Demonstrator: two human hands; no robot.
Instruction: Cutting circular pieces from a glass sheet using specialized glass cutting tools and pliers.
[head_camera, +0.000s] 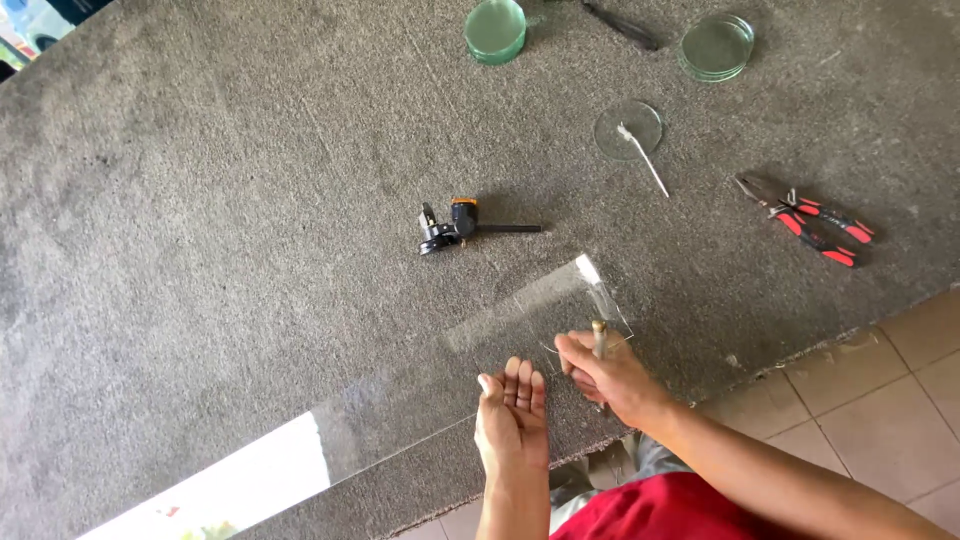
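a: head view. left hand (512, 408) lies flat and unclenched on the glass strip (420, 385); right hand (605, 375) is clenched round a cutter (599, 338), held upright at the strip's right end.
b: strip axis?
a: lower left to upper right along the table (200, 200) edge, so the right hand is nearer that end. farther off: black tool (455, 225), pliers (810, 220), glass discs (495, 30).

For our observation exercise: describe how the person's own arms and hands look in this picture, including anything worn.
Both forearms are bare, with no sleeves reaching them. The left hand and the right hand wear no gloves, and no rings, watch or bracelets are visible. Below them, red clothing covers the body.
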